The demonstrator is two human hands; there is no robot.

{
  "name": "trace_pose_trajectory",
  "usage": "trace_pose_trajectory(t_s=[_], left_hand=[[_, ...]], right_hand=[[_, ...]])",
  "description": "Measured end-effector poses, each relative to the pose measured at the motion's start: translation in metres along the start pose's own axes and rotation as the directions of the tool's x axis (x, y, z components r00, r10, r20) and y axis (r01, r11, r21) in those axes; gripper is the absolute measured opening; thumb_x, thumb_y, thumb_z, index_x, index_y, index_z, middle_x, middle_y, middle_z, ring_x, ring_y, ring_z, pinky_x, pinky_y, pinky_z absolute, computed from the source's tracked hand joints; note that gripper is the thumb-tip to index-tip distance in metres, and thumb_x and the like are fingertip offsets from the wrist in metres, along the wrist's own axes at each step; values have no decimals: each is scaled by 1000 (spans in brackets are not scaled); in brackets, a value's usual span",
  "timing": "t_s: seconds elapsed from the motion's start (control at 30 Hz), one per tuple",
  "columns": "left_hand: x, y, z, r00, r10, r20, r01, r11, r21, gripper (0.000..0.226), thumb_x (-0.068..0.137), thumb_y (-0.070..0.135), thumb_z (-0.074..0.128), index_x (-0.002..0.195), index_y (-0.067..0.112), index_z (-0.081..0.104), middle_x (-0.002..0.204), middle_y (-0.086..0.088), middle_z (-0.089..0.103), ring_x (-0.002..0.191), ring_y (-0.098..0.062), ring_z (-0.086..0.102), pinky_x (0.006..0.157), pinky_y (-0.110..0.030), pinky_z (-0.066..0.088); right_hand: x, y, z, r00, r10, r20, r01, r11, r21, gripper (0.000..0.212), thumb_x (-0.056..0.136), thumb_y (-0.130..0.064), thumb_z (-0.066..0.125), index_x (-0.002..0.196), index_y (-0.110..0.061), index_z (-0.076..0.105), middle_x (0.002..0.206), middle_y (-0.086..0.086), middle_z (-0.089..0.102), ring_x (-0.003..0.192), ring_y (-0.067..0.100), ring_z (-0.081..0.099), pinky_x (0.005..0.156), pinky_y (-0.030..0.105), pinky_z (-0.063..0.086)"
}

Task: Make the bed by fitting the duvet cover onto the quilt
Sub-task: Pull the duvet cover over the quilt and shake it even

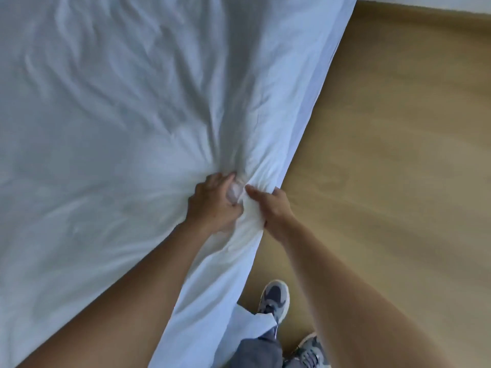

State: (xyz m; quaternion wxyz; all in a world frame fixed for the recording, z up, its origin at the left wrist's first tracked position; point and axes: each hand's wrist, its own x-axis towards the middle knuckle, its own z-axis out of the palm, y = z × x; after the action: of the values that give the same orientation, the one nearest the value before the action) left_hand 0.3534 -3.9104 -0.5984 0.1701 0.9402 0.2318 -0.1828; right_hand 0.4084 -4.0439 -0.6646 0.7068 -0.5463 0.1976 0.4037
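A white duvet cover (pixel 127 107) lies spread over the bed, filling the left and middle of the view, with creases fanning out from one bunched spot near the bed's right edge. My left hand (pixel 212 203) grips that bunch of fabric, fingers curled into it. Right beside it my right hand (pixel 271 208) grips the cover's edge fold, thumb on top. The two hands almost touch. The quilt itself is not visible apart from the cover; a thicker lump shows between the hands.
The cover's right edge (pixel 313 123) hangs over the bed side and runs diagonally. A tan wooden floor (pixel 393 155) lies to the right. My two grey shoes (pixel 275 298) stand on the floor close to the bed, by a hanging corner of fabric (pixel 252 325).
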Motion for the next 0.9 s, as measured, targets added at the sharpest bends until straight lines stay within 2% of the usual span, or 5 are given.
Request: trace_pose_trajectory(t_s=[0.23,0.37,0.43,0.63,0.9], left_hand=[[33,-1,-6,946,3,324,-39,994,104,72,68,63,45,139,50,46,136,7,45,124,-26,45,101,-38,44],[103,18,-33,991,10,-137,-30,989,-142,23,72,40,65,84,20,64,91,1,63,87,-30,62,72,-35,50],[151,36,-45,899,92,-429,-111,994,-19,41,73,30,71,111,16,66,120,-11,61,107,-38,57,88,-45,48],[231,70,-38,996,-20,92,8,992,126,92,75,75,52,155,47,16,168,6,-4,154,-30,-2,115,-70,2],[302,98,-101,942,132,-310,-132,991,19,47,76,64,55,106,30,67,120,0,57,108,-34,56,90,-46,46]], right_hand=[[80,-98,5,970,154,188,-209,925,319,73,65,-62,84,120,-15,72,117,10,73,104,30,72,90,46,54],[128,-138,10,985,124,122,-144,975,170,59,75,-36,87,122,-5,68,110,13,75,99,31,73,90,49,57],[132,-128,-3,993,120,-12,-117,983,138,51,79,-28,84,120,-5,66,107,14,76,95,33,74,83,50,60],[156,-171,-30,977,142,158,-167,973,160,61,90,-43,70,136,-6,58,133,21,62,122,37,61,107,53,47],[275,-312,-7,994,80,-68,-72,991,110,61,81,-37,80,129,-5,63,121,17,70,107,34,70,92,52,55]])
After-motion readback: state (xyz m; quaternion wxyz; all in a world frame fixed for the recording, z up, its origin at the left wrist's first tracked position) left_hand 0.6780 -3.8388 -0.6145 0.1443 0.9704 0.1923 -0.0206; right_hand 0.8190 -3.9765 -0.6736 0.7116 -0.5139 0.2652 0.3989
